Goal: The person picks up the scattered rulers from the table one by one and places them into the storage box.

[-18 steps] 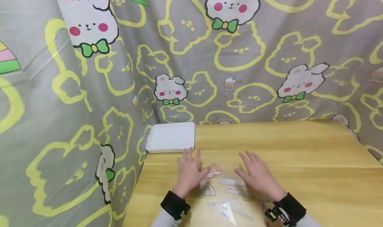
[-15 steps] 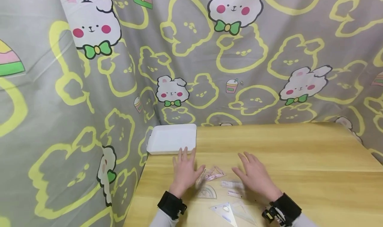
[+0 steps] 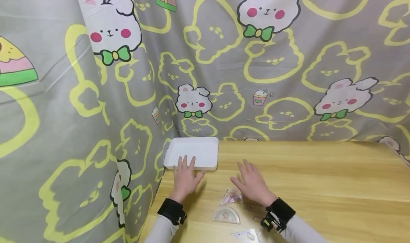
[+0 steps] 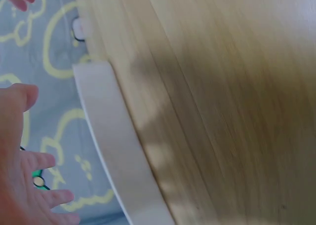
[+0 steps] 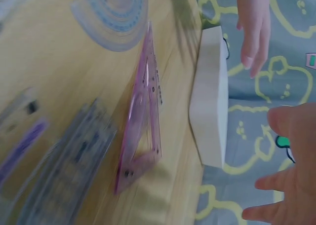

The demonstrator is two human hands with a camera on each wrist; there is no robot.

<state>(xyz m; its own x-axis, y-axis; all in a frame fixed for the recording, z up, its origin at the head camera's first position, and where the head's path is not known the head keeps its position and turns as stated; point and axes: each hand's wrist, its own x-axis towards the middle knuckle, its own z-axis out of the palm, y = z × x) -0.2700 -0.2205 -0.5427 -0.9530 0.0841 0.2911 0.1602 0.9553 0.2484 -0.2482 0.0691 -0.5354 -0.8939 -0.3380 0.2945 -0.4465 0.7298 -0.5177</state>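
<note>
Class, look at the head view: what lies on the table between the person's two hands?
Only bare wooden table lies between the left hand and right hand.

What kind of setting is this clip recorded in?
Probably a makeshift home or studio desk: a light wooden table hemmed in by a grey cartoon-bunny cloth backdrop, with a white rectangular plastic tray and clear plastic drawing tools such as a half-round protractor.

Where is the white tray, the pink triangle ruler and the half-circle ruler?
white tray (image 3: 205, 151), head view, on its flat inside.
pink triangle ruler (image 5: 143, 131), right wrist view, on its long edge.
half-circle ruler (image 3: 226, 215), head view, on its middle.
</note>
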